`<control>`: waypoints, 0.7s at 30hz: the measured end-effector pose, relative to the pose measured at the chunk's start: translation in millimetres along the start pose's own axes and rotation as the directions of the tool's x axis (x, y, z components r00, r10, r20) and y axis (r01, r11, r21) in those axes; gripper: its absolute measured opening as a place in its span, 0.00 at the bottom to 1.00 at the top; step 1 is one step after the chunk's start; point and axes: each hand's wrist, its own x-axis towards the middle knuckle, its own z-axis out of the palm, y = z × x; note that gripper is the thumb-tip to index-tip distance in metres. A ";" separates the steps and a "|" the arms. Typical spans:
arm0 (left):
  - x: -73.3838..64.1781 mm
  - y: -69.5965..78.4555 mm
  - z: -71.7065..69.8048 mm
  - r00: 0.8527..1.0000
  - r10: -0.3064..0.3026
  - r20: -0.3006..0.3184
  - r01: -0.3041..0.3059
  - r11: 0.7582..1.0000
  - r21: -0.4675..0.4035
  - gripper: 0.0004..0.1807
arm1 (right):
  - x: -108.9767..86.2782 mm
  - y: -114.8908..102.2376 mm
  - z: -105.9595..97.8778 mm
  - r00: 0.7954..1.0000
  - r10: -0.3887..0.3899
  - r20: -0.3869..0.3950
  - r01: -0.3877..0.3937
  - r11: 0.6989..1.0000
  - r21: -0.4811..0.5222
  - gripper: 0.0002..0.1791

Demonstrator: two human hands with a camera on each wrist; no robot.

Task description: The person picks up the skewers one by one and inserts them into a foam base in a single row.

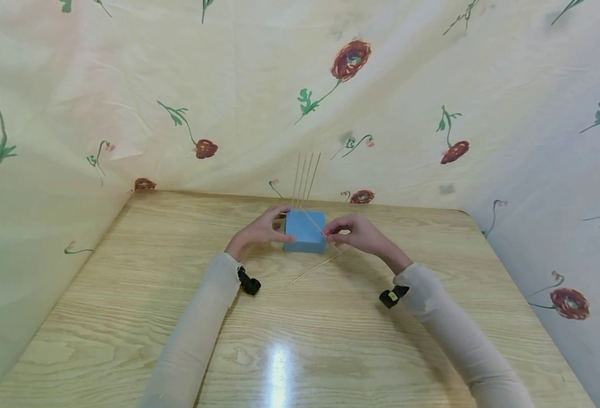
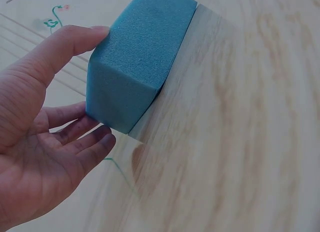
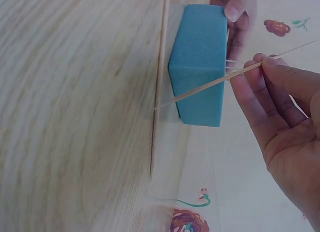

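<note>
A blue foam block (image 1: 305, 231) sits toward the table's far side. Several thin wooden skewers (image 1: 309, 170) stand up at its back edge. My left hand (image 1: 261, 229) grips the block from the left; in the left wrist view its thumb lies on the top edge and fingertips touch the lower side. Between thumb and fingertips, my right hand (image 1: 359, 233) pinches another wooden skewer (image 3: 210, 84), slanting past the block's right side. What its far end touches is unclear. More skewer wood (image 1: 315, 268) lies on the table just in front of the block.
The light wood-grain table (image 1: 177, 283) ends at a pale cloth (image 1: 259, 102) printed with red flowers, which hangs behind and on both sides. A black wrist camera (image 1: 249, 282) is strapped to the left wrist, another (image 1: 393, 296) to the right.
</note>
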 end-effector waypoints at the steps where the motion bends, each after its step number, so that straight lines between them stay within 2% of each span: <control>1: -0.1 -0.1 -0.1 1.000 -0.002 0.001 0.002 1.000 0.001 0.49 | 0.4 0.1 0.1 1.000 0.005 -0.002 -0.005 1.000 0.013 0.08; 10: -1.0 1.4 0.2 1.000 -0.011 -0.002 0.011 1.000 0.015 0.50 | 4.4 1.2 -2.1 1.000 -0.008 -0.026 0.011 0.993 0.116 0.07; 17: -1.4 1.3 -0.6 1.000 -0.013 0.001 0.013 1.000 0.014 0.50 | 9.8 0.6 -3.8 0.995 -0.068 -0.075 0.082 0.978 0.191 0.06; 21: -1.4 1.6 -0.4 1.000 -0.015 0.000 0.015 1.000 0.004 0.50 | 13.9 -1.1 -4.5 0.992 -0.074 -0.104 0.096 0.970 0.225 0.06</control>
